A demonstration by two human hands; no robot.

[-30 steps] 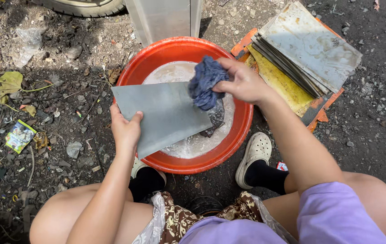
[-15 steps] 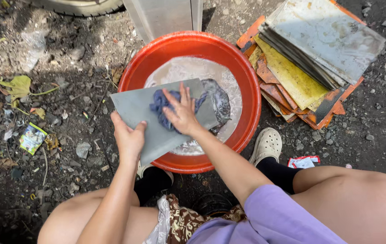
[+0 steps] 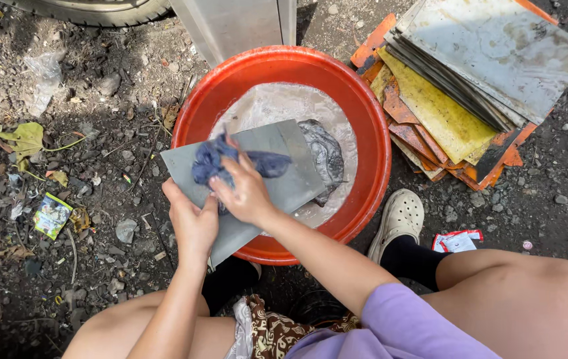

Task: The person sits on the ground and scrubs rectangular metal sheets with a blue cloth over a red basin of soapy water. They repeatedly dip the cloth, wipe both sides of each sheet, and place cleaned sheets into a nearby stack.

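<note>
Sliding leftward since a moment ago, the blue rag [image 3: 221, 161] now sits at the plate's near-left end. Over the red basin [image 3: 370, 143] of soapy water, the grey metal plate [image 3: 277, 174] lies tilted; left hand [image 3: 192, 223] grips its lower edge, right hand [image 3: 247, 193] presses the bunched rag down onto it.

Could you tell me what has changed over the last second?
The right hand dragged the blue cloth along the grey plate, from its far end over the red basin toward the near end. The left hand stays gripping the plate's near edge; the plate stack is unmoved.
</note>
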